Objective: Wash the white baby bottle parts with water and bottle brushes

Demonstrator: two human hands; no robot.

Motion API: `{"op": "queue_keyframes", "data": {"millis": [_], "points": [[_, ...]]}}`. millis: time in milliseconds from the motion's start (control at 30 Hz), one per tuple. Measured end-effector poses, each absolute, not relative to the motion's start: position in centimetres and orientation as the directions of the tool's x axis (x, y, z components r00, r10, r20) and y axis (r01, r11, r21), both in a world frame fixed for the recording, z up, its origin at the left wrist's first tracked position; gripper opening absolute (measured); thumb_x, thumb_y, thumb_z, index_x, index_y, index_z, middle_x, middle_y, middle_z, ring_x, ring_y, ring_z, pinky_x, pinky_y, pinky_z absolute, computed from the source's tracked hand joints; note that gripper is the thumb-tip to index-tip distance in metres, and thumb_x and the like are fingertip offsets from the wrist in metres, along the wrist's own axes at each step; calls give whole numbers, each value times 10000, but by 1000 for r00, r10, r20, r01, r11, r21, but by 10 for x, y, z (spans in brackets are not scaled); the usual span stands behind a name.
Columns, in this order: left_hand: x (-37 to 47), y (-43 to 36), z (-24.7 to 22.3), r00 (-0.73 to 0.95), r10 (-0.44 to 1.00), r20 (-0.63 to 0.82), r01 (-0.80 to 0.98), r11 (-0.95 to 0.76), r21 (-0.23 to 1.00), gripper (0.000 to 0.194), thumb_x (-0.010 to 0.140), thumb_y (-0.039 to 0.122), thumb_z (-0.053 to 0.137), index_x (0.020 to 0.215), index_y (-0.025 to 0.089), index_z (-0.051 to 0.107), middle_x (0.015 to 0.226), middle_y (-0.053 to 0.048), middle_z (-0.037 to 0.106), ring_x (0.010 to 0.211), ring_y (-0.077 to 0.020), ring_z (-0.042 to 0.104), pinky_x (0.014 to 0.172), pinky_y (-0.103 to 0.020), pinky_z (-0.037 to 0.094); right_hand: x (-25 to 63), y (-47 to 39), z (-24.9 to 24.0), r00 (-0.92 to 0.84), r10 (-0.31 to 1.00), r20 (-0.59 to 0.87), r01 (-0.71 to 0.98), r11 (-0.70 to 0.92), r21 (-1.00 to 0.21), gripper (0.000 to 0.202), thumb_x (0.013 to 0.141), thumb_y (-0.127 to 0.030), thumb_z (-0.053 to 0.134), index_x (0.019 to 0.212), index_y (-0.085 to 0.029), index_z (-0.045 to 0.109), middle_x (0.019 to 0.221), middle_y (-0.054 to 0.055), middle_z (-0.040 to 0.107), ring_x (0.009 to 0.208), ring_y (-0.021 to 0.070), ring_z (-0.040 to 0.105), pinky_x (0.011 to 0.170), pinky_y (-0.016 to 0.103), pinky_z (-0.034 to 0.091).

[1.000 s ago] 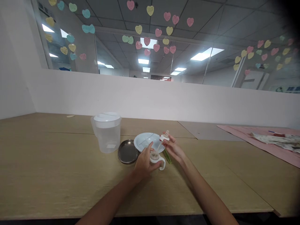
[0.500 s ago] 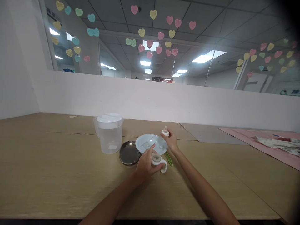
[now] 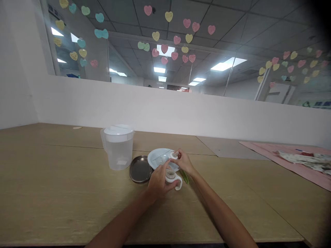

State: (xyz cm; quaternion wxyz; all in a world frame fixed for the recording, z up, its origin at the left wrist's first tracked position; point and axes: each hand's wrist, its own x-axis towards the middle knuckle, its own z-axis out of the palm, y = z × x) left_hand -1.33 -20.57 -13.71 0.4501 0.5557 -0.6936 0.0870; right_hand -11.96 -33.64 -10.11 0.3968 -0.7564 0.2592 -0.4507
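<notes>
My left hand [image 3: 158, 181] is closed around a baby bottle [image 3: 170, 175], whose mouth is uncovered and whose white curved handle [image 3: 179, 182] sticks out to the right. In my right hand [image 3: 184, 162] is a white bottle nipple with its collar [image 3: 173, 155], held just above and behind the bottle mouth. Beneath and behind both hands lies a pale blue plate [image 3: 152, 159] with clear items on it that I cannot make out fully. The handle of a green utensil [image 3: 184, 177] shows beside the plate, under my right wrist.
A round metal dish [image 3: 140, 169] lies left of the plate. Behind it stands a clear lidded pitcher [image 3: 119, 150]. A pink cloth [image 3: 254, 150] with patterned fabric is at the far right. The white wall [image 3: 165, 112] borders the table's back.
My right hand has moved left and down, bringing the nipple over the plate, close to my left fingers. My left hand still grips the bottle in nearly the same place.
</notes>
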Motion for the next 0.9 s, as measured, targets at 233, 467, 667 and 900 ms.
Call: {"op": "queue_keyframes", "data": {"millis": [233,467,667,900], "points": [[-15,-203,-133,33,-701,712,-848,357,391,702,699,491,545,1270,166,296,926,-70,573,849,-198,545,777,-344,430,-128,-335,-103,427,-688,587,-359,-725,-588,224,607,-312,632,763,-188,530,708,-6,584,627,142,511,577,238,371],[-14,-203,-138,27,-683,730,-861,355,364,720,714,528,514,1278,167,251,1054,-87,557,934,-200,549,807,-336,433,-134,-341,-108,583,-524,621,-489,-837,-247,246,721,-167,506,965,-190,524,895,47,596,739,171,526,637,257,340],[17,-208,-134,-174,-466,868,-931,364,9,751,688,565,510,1266,138,289,1177,-150,477,1097,-270,450,917,-380,353,-131,-343,-112,578,-598,556,-606,-770,-198,279,722,-204,540,997,-177,502,875,55,598,748,189,540,614,254,326],[96,-201,-109,474,-58,879,-874,-150,462,906,696,521,539,1317,37,91,1334,-257,136,1228,-398,134,970,-570,125,-131,-337,-107,560,-623,546,-634,-746,-202,305,727,-190,537,1026,-187,479,838,47,601,736,185,536,621,254,344]]}}
